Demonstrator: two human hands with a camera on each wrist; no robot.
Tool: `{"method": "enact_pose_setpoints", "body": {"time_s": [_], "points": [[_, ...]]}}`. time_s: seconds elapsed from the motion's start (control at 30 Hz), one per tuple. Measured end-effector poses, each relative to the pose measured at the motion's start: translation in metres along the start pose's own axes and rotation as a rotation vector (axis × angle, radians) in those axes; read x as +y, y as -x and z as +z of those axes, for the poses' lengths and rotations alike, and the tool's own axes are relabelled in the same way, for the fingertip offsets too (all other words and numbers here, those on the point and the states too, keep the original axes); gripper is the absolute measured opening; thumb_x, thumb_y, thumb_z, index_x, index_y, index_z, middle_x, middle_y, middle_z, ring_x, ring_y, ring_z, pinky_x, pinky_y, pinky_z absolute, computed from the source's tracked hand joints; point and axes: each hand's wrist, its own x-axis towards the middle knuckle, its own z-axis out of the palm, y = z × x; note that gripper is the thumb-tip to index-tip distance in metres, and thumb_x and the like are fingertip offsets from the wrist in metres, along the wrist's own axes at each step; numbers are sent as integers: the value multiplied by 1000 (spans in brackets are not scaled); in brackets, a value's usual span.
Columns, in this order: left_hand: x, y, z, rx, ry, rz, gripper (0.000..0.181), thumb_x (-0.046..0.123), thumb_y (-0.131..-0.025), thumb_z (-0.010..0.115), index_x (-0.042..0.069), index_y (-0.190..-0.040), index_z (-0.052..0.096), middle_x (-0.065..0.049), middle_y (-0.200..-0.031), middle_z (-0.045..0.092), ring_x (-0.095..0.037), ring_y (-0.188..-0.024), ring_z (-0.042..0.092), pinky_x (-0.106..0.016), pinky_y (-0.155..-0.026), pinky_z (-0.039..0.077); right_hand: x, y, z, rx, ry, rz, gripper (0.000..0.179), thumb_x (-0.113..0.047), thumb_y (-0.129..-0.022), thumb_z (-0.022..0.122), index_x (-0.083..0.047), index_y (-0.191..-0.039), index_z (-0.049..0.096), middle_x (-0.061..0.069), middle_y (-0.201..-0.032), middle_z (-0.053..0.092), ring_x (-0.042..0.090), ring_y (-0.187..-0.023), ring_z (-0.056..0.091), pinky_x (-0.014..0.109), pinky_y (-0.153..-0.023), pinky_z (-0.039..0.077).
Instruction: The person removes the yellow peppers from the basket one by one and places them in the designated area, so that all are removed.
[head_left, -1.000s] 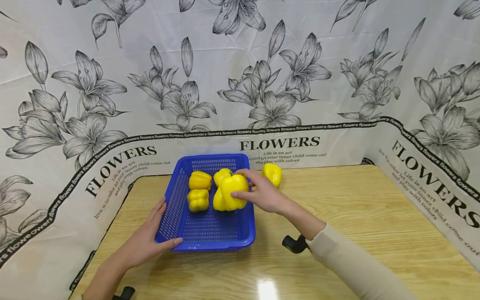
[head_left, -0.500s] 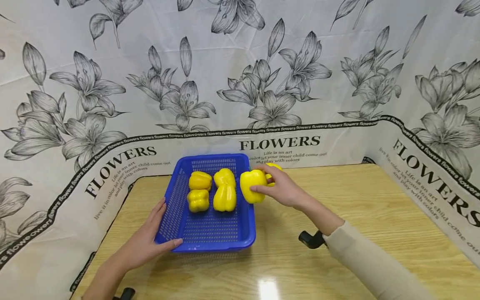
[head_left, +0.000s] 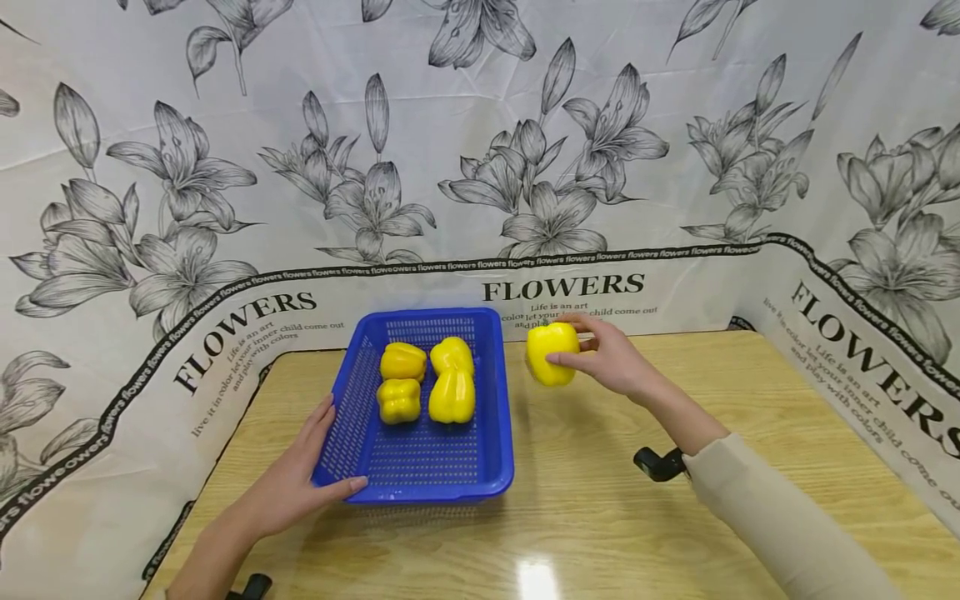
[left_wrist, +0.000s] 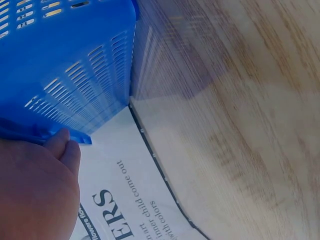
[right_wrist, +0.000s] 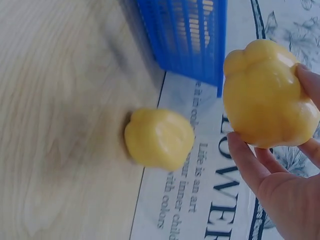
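A yellow bell pepper (head_left: 552, 354) is held between the thumb and fingers of my right hand (head_left: 611, 360), to the right of the basket. The right wrist view shows this held pepper (right_wrist: 267, 95) raised above the table, with a second yellow bell pepper (right_wrist: 159, 138) resting on the wood. In the head view the held one hides that second pepper. My left hand (head_left: 296, 471) grips the near left corner of a blue plastic basket (head_left: 498, 417), thumb over the front rim. Several yellow bell peppers (head_left: 452, 396) lie inside the basket in two columns.
The wooden table (head_left: 600, 517) extends in front and to the right of the basket. A white cloth (head_left: 390, 217) printed with black flowers hangs along the back and both sides. Black camera mounts (head_left: 658, 464) sit on the wrists.
My right hand has carried the bell pepper from over the basket rightward, past the rim and above the table. The left hand and the basket have stayed in place.
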Motion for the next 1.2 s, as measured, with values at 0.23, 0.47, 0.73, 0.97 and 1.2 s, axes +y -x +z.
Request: {"method": "enact_pose_setpoints", "body": {"time_s": [0.23, 0.47, 0.73, 0.97, 1.2], "points": [[-1, 1, 0, 6, -4, 6, 114, 57, -88, 74, 11, -166, 6, -7, -172, -1, -48, -152, 17, -71, -113, 27, 22, -7, -22, 42, 29, 34, 74, -39, -94, 76, -9, -154, 43, 25, -147, 48, 48, -124, 58, 55, -95, 56], [1, 1, -2, 8, -4, 12, 114, 58, -88, 73, 10, -166, 6, -6, -172, -2, -48, -152, 17, -71, -113, 27, 41, -15, -33, 90, 35, 68, 77, -40, -95, 74, -8, -157, 40, 30, -148, 45, 50, -126, 53, 59, -98, 52], [0, 1, -2, 4, 0, 2, 113, 57, -88, 74, 12, -166, 5, -4, -173, -2, -47, -152, 17, -70, -113, 28, 67, -24, -41, 95, -3, 117, 76, -36, -99, 70, -6, -159, 35, 32, -154, 36, 48, -138, 41, 52, -97, 54], [-1, 0, -2, 0, -1, -4, 113, 58, -88, 73, 13, -166, 5, -5, -173, -2, -46, -153, 16, -70, -114, 27, 85, -30, -41, 84, -59, 154, 78, -34, -101, 67, -5, -162, 27, 35, -155, 31, 49, -134, 45, 55, -102, 52], [-1, -1, -1, -3, -5, -7, 113, 57, -88, 73, 13, -166, 5, -3, -172, -3, -46, -153, 16, -70, -114, 28, 106, -35, -35, 85, -75, 227, 83, -36, -102, 65, -2, -162, 20, 38, -157, 25, 50, -136, 43, 53, -104, 50]]}}
